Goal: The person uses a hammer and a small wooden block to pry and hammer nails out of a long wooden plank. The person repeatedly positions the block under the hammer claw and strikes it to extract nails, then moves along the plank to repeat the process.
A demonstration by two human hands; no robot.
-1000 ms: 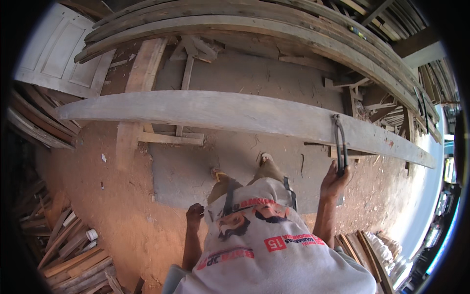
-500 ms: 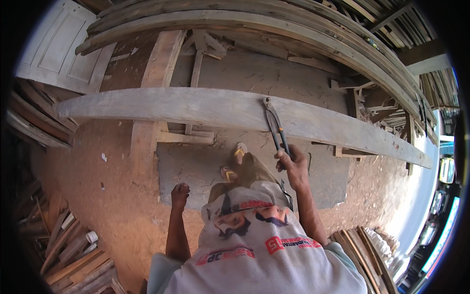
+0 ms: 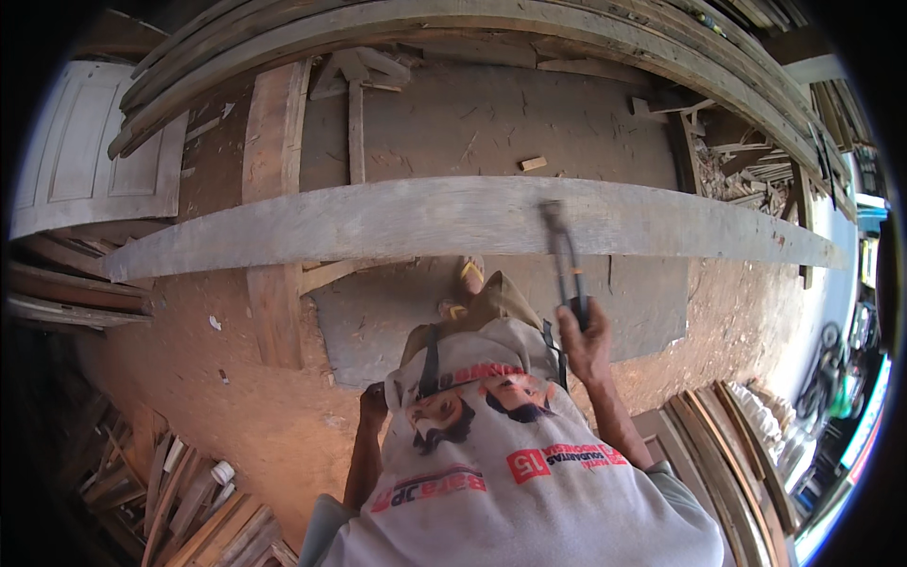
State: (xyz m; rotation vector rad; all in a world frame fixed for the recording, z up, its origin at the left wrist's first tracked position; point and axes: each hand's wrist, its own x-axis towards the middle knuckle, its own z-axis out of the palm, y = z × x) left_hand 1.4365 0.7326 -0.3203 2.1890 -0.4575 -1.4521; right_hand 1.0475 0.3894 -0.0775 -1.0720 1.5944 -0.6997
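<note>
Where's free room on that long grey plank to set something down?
The long grey wooden plank is bare left of the metal pincers held by the right hand, and right of them too. Crowded: stacked timber beyond.

One head-worn fisheye view looks steeply down, close over the person's torso, onto the long plank [image 3: 453, 219].

Right hand [image 3: 586, 335] raised forward, fingers clenched; left hand [image 3: 374, 402] hangs low at side, apparently fisted.
</note>
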